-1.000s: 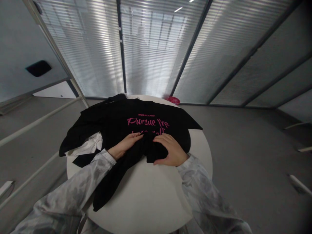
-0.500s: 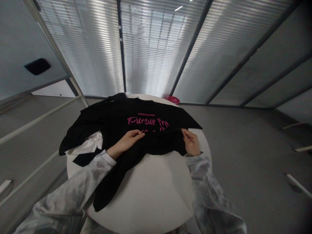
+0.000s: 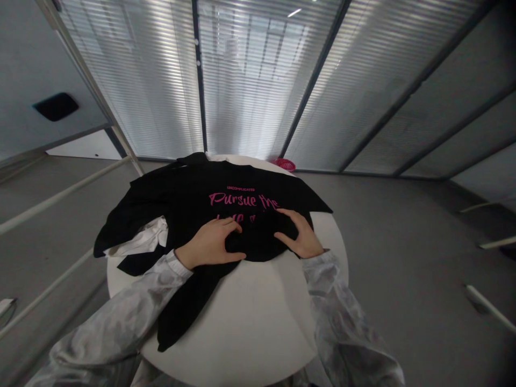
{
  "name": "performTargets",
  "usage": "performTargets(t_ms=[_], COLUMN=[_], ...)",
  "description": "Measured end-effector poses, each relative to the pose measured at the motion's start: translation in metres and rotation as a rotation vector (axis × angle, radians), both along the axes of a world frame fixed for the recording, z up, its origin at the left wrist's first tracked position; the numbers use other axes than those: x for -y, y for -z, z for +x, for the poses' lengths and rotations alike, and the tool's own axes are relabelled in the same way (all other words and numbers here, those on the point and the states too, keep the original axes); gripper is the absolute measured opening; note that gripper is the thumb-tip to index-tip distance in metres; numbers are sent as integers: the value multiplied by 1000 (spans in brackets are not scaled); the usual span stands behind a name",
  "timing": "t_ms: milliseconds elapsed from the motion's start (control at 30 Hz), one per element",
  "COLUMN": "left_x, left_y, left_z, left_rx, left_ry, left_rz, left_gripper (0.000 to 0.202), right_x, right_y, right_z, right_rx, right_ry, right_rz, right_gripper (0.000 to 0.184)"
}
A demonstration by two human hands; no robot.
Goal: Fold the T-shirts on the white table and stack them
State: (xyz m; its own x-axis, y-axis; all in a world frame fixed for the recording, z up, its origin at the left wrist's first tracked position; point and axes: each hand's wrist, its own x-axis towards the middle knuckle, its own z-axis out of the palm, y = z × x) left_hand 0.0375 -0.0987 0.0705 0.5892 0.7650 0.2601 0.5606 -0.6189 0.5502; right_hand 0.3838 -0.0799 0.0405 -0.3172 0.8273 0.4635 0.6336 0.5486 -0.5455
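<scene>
A black T-shirt (image 3: 242, 177) with pink lettering lies spread over a round white table (image 3: 250, 312), partly folded along its near side. My left hand (image 3: 213, 242) rests on the shirt's near part, thumb and fingers apart. My right hand (image 3: 300, 234) is over the shirt's near right part, thumb and fingers also spread. Neither hand grips the cloth. Between the hands, part of the lower line of lettering is covered or creased. Dark cloth hangs toward the near left of the table, and a white cloth (image 3: 151, 236) shows beside the shirt at the left.
A pink-red basket-like item (image 3: 284, 164) stands behind the table's far edge. Glass partitions with blinds (image 3: 250, 97) rise beyond it. White metal rails (image 3: 64, 196) run along the left, and light bars (image 3: 492, 309) lie at the right above the grey floor.
Both hands have let go of the shirt's pinched edge and opened their fingers. The near fold has dropped flatter, showing more of the second line of lettering.
</scene>
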Motion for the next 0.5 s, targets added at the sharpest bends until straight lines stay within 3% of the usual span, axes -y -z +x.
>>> performTargets(t_ms=[67,200,367,500], left_x=[1,-4,-14,-21], left_y=[2,1,-2,-4], left_z=[0,-6,-23,-39], left_rx=[-35,37,170,59], left_ry=[-2,-23,10,-91], left_rz=[6,-97,-254,-263], left_gripper=[37,29,27,27], right_x=[-2,-9,-12,-17], right_y=[4,17,18,17], right_z=[0,4,14,17], right_rx=[63,-27,-329,-460], right_ry=[-25,117,277,290], right_rz=[15,58,-38,-140], right_gripper=[63,22,29,34])
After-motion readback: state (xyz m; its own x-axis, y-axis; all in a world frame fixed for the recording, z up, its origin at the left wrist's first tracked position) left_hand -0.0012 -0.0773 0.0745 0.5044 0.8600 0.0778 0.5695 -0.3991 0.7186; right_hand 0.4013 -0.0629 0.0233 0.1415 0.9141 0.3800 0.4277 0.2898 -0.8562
